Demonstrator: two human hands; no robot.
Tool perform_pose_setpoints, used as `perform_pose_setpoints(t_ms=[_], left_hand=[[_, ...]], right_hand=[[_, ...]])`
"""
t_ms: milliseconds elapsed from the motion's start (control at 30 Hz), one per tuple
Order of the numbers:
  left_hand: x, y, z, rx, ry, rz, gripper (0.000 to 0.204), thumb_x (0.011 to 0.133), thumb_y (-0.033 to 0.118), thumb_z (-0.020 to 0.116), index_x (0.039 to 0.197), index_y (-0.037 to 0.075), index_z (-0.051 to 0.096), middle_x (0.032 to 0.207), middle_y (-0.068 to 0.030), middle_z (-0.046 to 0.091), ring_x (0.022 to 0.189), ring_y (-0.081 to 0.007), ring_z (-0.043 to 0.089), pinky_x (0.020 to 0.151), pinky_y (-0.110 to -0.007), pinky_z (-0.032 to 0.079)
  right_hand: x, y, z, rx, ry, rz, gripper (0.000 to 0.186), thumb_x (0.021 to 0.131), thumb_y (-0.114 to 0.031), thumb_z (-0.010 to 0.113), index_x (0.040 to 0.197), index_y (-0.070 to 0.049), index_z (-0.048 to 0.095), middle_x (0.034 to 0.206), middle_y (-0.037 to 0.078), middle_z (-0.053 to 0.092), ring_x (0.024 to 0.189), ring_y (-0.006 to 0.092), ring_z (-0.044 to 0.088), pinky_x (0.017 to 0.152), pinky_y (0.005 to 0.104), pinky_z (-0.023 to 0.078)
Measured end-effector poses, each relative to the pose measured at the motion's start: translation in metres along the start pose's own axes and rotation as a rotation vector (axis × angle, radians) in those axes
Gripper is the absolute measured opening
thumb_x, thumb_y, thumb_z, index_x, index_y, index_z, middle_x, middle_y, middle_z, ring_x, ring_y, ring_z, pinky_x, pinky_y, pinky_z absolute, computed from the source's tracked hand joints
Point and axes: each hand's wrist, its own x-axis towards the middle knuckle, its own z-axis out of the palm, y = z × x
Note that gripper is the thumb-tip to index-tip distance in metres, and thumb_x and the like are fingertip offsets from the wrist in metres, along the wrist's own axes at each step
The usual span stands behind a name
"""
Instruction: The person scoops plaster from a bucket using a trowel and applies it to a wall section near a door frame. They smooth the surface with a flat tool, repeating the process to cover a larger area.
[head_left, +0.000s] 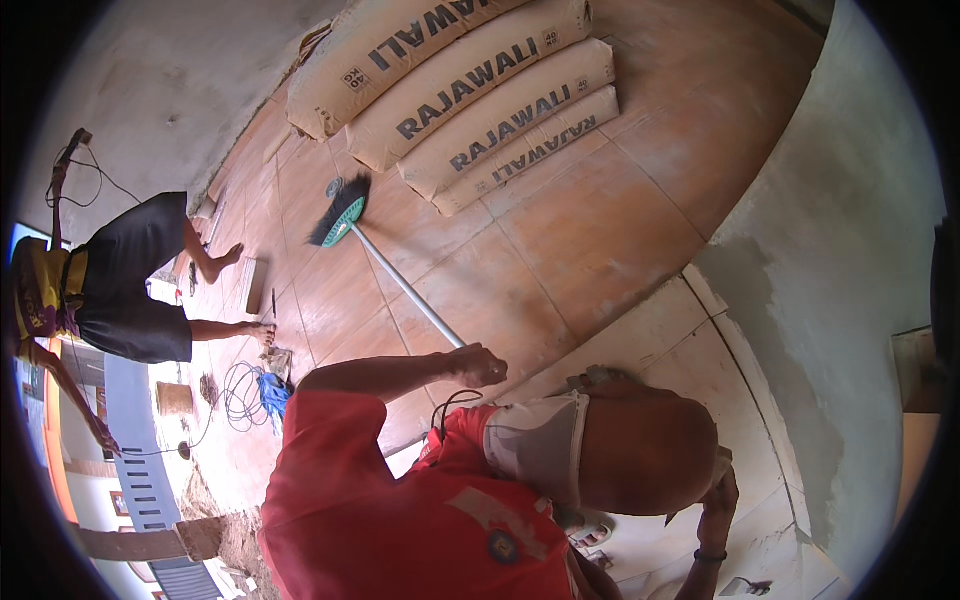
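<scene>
My left hand (478, 366) is closed round the end of a pale broom handle (408, 288), at the middle of the view. Its green head with dark bristles (342, 220) lies farther off on the tiled floor, by the stacked sacks. Beside my bent, bare knee (650, 450) is my right hand (718, 492), a dark band on its wrist. The fingers there are curled and partly hidden. A small pale thing shows at their tips, too unclear to name. My red sleeve and shirt cover the lower middle.
Several large brown paper sacks (500, 120) are stacked at the far side. Another person (130, 270) in dark shorts stands at the left, a cable by their hands. Blue material (273, 396) and coiled cable (240, 395) lie on the floor. A grey wall (850, 300) rises right.
</scene>
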Motion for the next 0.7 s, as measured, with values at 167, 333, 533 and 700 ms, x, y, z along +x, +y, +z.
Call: perform_pose_setpoints(t_ms=[167,333,533,700], left_hand=[[0.058,0.01,-0.071,0.152,0.309,0.18,0.022,0.083,0.027,0.066,0.093,0.009,0.062,0.086,-0.007,0.068,0.082,-0.029,0.063,0.075,-0.041,0.049],[0.105,-0.014,-0.084,0.256,0.111,0.044,0.022,0.089,0.026,0.06,0.103,0.01,0.056,0.097,-0.0084,0.065,0.095,-0.0288,0.062,0.08,-0.043,0.048],[0.122,0.074,-0.132,0.109,0.237,0.193,0.022,0.094,0.023,0.052,0.105,0.004,0.047,0.1,-0.0153,0.064,0.096,-0.0327,0.062,0.08,-0.044,0.05],[0.088,0.228,-0.266,0.095,0.409,0.289,0.024,0.096,0.021,0.05,0.108,0.002,0.043,0.1,-0.0211,0.063,0.094,-0.0358,0.063,0.076,-0.045,0.05]], right_hand=[[-0.012,0.015,-0.006,0.04,0.065,-0.011,0.066,0.084,-0.054,0.059,0.118,0.002,0.05,0.103,0.008,0.055,0.098,0.0169,0.049,0.085,0.0316,0.04],[-0.023,0.014,-0.001,0.08,0.124,-0.016,0.063,0.084,-0.051,0.061,0.117,0.002,0.05,0.102,0.007,0.055,0.097,0.0158,0.049,0.085,0.0306,0.04],[-0.034,0.012,-0.004,0.137,0.176,-0.009,0.058,0.084,-0.044,0.064,0.117,0.002,0.051,0.1,0.006,0.056,0.095,0.0142,0.05,0.084,0.029,0.04],[-0.034,0.011,-0.018,0.169,0.15,-0.056,0.049,0.087,-0.033,0.063,0.121,0.0,0.05,0.105,0.003,0.056,0.096,0.0123,0.047,0.085,0.0275,0.039]])
